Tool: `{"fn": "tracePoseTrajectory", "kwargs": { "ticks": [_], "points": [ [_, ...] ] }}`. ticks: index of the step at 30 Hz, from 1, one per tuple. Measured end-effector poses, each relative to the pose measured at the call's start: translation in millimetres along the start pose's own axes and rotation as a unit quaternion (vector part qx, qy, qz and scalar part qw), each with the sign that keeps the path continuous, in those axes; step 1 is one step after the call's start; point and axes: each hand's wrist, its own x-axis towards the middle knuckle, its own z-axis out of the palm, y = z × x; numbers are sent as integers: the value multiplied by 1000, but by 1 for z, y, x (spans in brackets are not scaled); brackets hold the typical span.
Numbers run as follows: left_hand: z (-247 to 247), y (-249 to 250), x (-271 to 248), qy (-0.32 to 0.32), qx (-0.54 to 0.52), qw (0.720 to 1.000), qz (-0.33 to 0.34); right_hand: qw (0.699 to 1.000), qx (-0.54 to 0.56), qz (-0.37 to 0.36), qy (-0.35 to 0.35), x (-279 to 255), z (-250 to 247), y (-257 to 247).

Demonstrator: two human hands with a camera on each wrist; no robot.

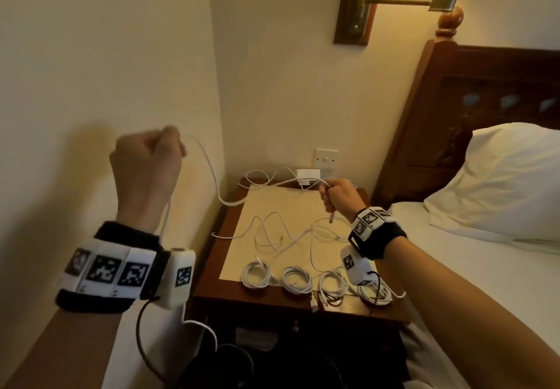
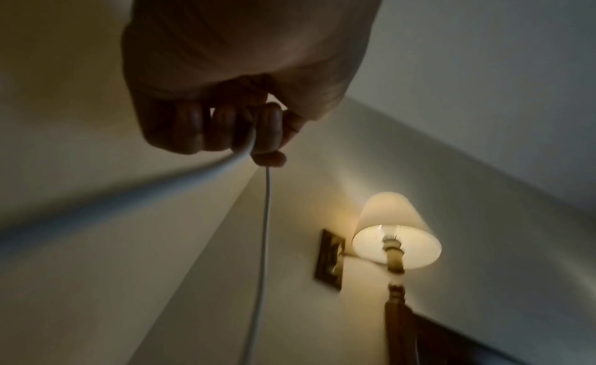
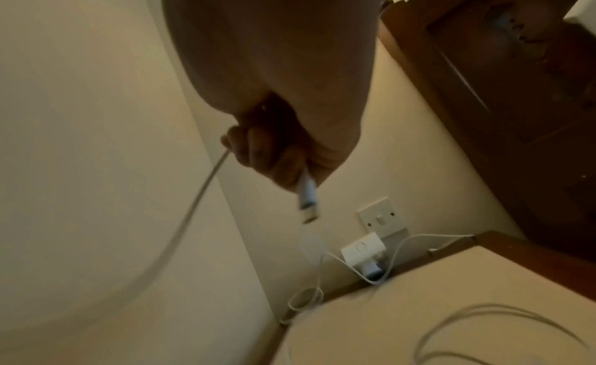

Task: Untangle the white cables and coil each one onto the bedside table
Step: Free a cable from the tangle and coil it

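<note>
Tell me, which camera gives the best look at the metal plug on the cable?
The right wrist view: the plug fills it close up, poking out below the right hand that grips the cable. The head view shows the plug only as a tiny tip. The left wrist view misses it altogether.

my bare forearms each wear a black wristband (image 1: pixel 91 300) ringed with white blocks of black-and-white square markers (image 1: pixel 368 220); a dark cable (image 1: pixel 142 337) loops off the left one.

White cable (image 1: pixel 212 173) taut above bedside table (image 1: pixel 212 267)
</note>
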Motion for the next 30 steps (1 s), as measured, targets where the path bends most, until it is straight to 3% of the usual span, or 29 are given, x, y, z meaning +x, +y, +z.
{"fn": "tracePoseTrajectory", "kwargs": {
  "ticks": [3, 5, 6, 8, 10, 12, 14, 18, 22, 25, 27, 29, 30],
  "points": [
    [20, -47, -15, -107, 135, 981, -87, 997, 75, -4, -36, -25, -20, -26],
    [35, -61, -32, -174, 207, 960, -71, 987, 115, -19, -109, -45, -28, -44],
    [44, -59, -42, -193, 196, 961, -35, 985, 105, -31, -137, -56, -30, -53],
    [57, -38, -64, -241, 74, 966, 52, 981, 65, -63, -172, -79, -27, -71],
    [71, -12, -79, -317, -25, 939, 132, 977, 37, -95, -189, -101, -23, -90],
    [81, 10, -89, -362, -91, 912, 170, 975, 30, -127, -181, -118, -27, -103],
    [82, 24, -91, -340, -129, 908, 208, 974, 40, -142, -173, -134, -40, -111],
    [79, 41, -82, -213, -69, 906, 360, 962, 116, -126, -211, -171, -58, -115],
    [79, 64, -86, -198, -40, 893, 403, 962, 193, -93, -172, -199, -66, -122],
    [76, 78, -92, -263, -57, 896, 354, 983, 102, -143, -59, -203, -74, -116],
    [71, 91, -91, -367, -128, 892, 230, 980, 71, -179, 52, -202, -69, -103],
    [65, 110, -91, -459, -249, 848, 88, 978, 130, -138, 89, -203, -53, -88],
    [62, 119, -90, -477, -302, 825, 35, 980, 165, -98, 51, -206, -42, -80]
  ]
}}
